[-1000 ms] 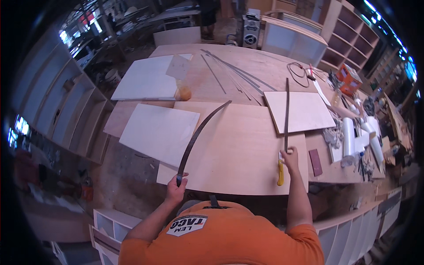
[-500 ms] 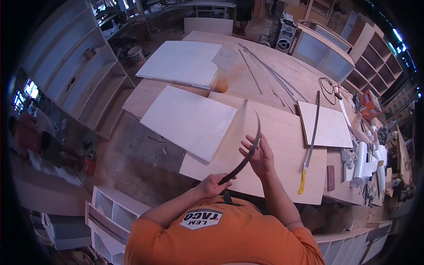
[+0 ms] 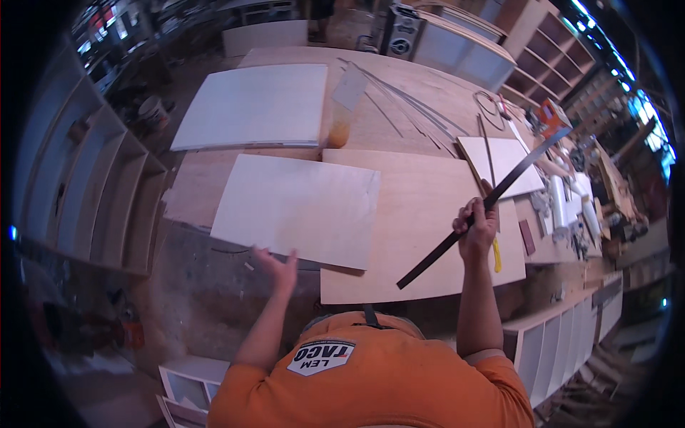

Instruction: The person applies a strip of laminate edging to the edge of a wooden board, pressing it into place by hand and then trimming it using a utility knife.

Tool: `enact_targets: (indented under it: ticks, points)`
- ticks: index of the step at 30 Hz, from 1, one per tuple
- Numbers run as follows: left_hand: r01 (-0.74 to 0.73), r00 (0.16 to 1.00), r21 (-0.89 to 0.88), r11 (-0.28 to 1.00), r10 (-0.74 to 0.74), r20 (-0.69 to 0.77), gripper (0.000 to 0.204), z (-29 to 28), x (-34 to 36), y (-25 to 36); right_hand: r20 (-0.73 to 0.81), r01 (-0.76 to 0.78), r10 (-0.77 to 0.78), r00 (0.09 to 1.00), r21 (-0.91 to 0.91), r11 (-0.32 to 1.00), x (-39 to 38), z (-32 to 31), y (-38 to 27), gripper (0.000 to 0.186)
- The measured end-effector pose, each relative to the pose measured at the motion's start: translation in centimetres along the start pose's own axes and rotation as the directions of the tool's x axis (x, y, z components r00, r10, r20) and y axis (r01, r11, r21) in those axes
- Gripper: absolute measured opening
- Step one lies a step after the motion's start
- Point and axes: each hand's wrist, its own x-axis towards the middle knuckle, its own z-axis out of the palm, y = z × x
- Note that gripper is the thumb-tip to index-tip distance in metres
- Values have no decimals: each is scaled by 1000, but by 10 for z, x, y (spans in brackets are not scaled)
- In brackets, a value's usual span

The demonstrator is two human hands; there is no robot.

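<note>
My right hand grips a long dark flat strip, held diagonally over the pale plywood sheet. A long-bladed tool with a yellow handle lies partly hidden beneath that hand and strip, beside a smaller white board. My left hand is open, fingers apart, at the near edge of a white panel; whether it touches the panel I cannot tell.
Behind are another white board, thin strips and a speaker. Rolls and clutter crowd the right side. Shelving carcasses stand left and lower right. A person's legs show at the back.
The dark strip passed from my left hand to my right, which earlier released the yellow-handled tool. My left hand has moved left to the white panel and opened.
</note>
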Motion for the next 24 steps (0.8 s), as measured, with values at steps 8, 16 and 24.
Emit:
enact_targets:
  ticks: [8,16,24]
  points:
    - [561,753,-533,633,-657,12,85,15,59,-7,-294,144,-210,932,-231,962,-36,-85,-34,32]
    - [596,657,-789,150,-657,371,38,-1,61,-1,-441,97,-229,868,-302,948,-65,-117,-22,33]
    - [662,721,-730,167,-406,561,31,-5,58,32,-375,42,-158,914,-300,953,-56,-137,-10,33]
